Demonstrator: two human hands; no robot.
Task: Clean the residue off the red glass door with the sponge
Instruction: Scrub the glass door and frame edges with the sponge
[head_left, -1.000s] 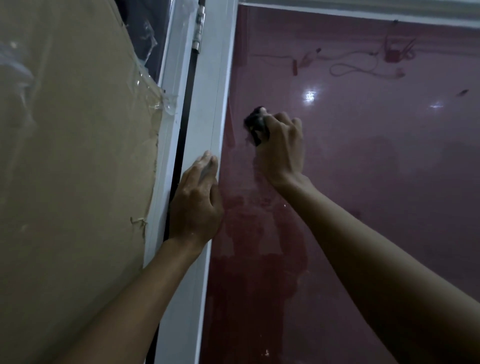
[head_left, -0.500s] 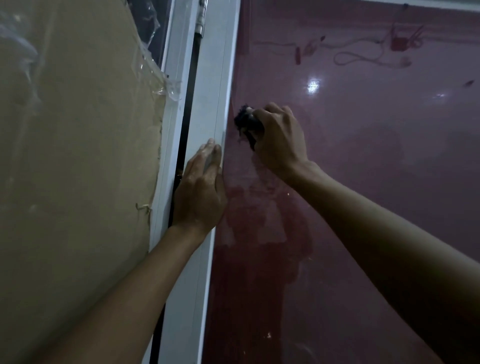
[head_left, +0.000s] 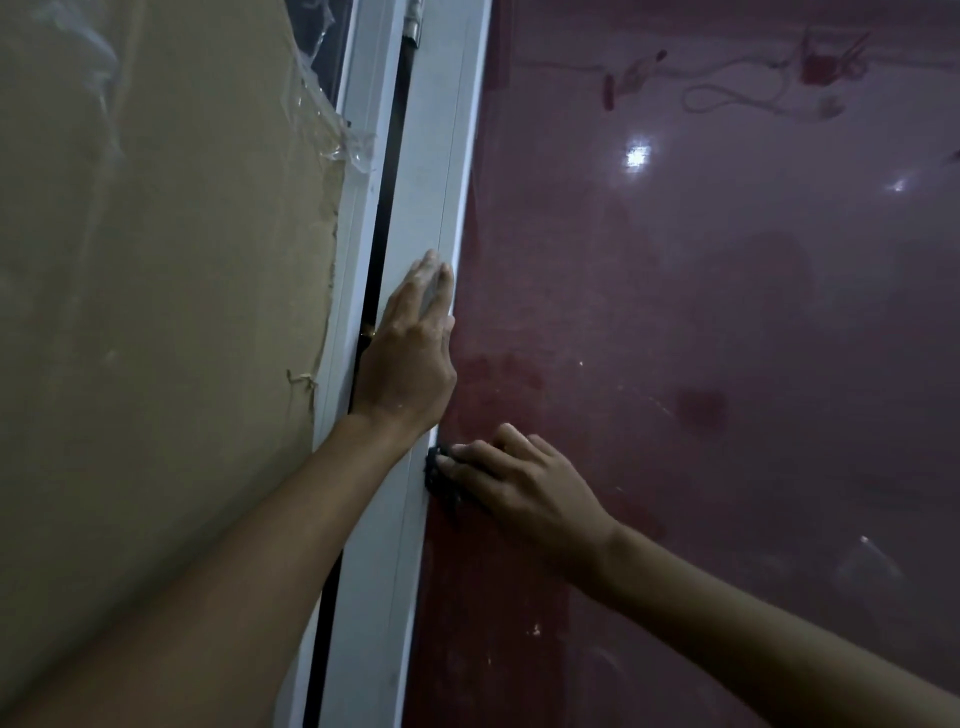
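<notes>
From the head camera, you had your right hand (head_left: 524, 483) low on the red glass door (head_left: 727, 364), right at its left edge, with the fingers (head_left: 470, 457) curled over a dark sponge (head_left: 440, 480) and pressing it against the glass where it meets the white door frame (head_left: 441, 171). A second earlier that hand was scrubbing well higher up the pane, above your left hand; it had since swept down the edge to a spot below it. Your left hand (head_left: 410, 358) stayed flat on the frame, fingers straight and together, bracing the door rather than gripping anything.

That drop suggests you were working the frame-side strip from top to bottom. The job looked far from finished: pale specks and smears were still showing on the glass below and to the right of the sponge, and a darker blotch sat further right at about the height of your left wrist. Reflections of lights and a cable higher up were not residue. To the left, a cardboard sheet (head_left: 156, 312) with loose clear plastic film (head_left: 332, 119) covered the neighbouring panel.
</notes>
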